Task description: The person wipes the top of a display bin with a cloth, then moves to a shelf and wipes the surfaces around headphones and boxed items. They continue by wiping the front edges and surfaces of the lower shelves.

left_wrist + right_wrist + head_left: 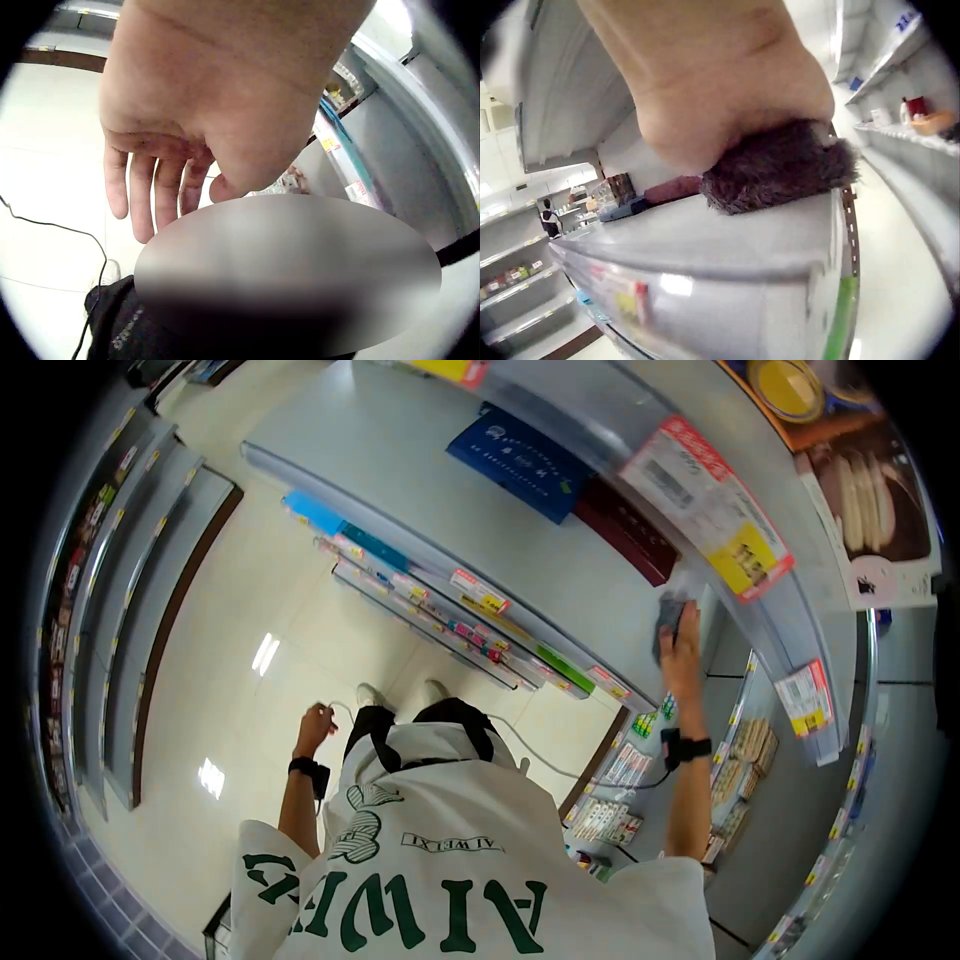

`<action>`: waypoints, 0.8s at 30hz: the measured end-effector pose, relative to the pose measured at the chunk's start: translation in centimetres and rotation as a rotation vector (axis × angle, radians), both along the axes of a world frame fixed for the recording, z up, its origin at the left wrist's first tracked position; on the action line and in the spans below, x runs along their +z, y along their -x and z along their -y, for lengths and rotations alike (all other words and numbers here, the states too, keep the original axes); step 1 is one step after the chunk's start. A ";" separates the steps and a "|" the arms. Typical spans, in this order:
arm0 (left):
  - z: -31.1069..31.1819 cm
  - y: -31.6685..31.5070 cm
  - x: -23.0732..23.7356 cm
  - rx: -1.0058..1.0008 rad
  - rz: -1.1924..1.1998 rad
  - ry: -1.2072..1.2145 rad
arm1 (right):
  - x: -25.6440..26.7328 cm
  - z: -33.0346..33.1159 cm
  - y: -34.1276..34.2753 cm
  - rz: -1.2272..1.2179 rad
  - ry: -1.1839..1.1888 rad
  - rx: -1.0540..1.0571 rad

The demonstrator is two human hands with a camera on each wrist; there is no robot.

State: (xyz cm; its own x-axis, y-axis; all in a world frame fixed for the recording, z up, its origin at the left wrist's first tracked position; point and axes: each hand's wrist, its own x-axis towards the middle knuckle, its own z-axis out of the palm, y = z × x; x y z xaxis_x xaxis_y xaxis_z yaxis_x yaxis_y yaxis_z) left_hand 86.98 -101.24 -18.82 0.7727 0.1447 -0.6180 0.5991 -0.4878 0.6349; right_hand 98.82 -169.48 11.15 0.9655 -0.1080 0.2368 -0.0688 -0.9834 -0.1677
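My right hand (684, 652) holds a dark grey, shaggy cloth (666, 622) on the pale grey shelf board (590, 605), near its right end. Seen from the right wrist, the cloth (780, 169) is bunched under the palm and its lower edge meets the board; the fingers are hidden behind it. Farther along the same board lie a dark red box (628, 530) and a flat blue box (520, 465) with white print. My left hand (315, 728) hangs low beside my leg with nothing in it, fingers loosely bent in the left wrist view.
An upper shelf edge with price tags (705, 500) overhangs the board. Lower shelves carry small packs (610, 815). Across the aisle stands another shelf unit (190, 590). A thin cable (530, 755) runs beside my legs over the pale tiled floor (250, 710).
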 end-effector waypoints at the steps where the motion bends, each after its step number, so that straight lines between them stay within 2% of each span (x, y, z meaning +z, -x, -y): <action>1: -0.2 0.1 0.2 0.021 0.026 0.001 | 1.9 1.0 -2.1 -0.479 0.091 -0.088; 2: 0.1 -0.1 1.4 0.043 0.056 0.004 | 0.9 2.9 -4.1 -0.308 -0.076 -0.057; 4: 0.3 1.2 2.5 0.110 0.083 0.013 | 2.3 4.6 -6.6 -0.539 -0.082 -0.259; 5: 0.2 2.5 2.7 0.141 0.060 0.021 | 0.8 7.2 -9.4 -0.550 -0.070 -0.239; 7: 0.2 4.9 2.9 0.226 -0.026 0.032 | -3.7 13.7 -16.2 -0.157 -0.082 -0.024; 10: -0.5 11.0 0.6 0.347 -0.155 0.050 | -4.0 16.4 -19.6 -0.073 -0.142 0.128; 12: -0.5 15.0 -0.5 0.422 -0.214 0.097 | -4.9 16.0 -20.5 -0.002 -0.188 0.121; 13: -0.6 16.9 -1.4 0.463 -0.269 0.154 | -4.6 15.8 -20.1 0.045 -0.062 0.146; 14: 0.2 17.8 -0.3 0.438 -0.286 0.114 | -4.3 15.7 -19.5 0.089 0.068 0.165; 15: 0.0 19.1 -0.3 0.287 -0.254 0.134 | -3.6 15.1 -19.0 0.090 0.063 0.158; 16: -1.6 21.7 -5.0 0.023 -0.229 0.058 | -2.8 13.8 -18.2 0.024 0.036 0.097; 17: -1.1 21.6 -3.5 0.023 -0.245 0.074 | -2.6 12.7 -17.1 -0.042 0.008 0.030; 19: -1.2 19.8 -2.7 0.004 -0.254 0.085 | -2.5 10.6 -13.7 -0.001 0.040 0.035; 20: -1.4 19.2 -4.0 -0.035 -0.235 0.065 | -2.5 9.9 -12.0 0.032 0.080 0.067; 21: -1.6 19.0 -4.9 -0.070 -0.219 0.047 | -3.0 9.6 -10.1 -0.015 0.024 0.038; 22: -1.0 16.8 -2.9 0.006 -0.253 0.070 | -1.6 6.8 -7.5 -0.016 0.026 0.035; 24: 0.3 12.2 -1.4 0.239 -0.382 0.105 | 3.3 -1.7 -2.0 -0.269 -0.178 -0.185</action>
State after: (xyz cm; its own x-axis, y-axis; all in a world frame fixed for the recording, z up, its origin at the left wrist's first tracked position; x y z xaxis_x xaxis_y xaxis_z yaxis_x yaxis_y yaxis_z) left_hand 74.80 -101.56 -20.24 0.4391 0.2124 -0.8730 0.8877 -0.2522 0.3852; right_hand 100.82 -167.78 14.42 0.9510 -0.3032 -0.0610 -0.3076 -0.9073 -0.2868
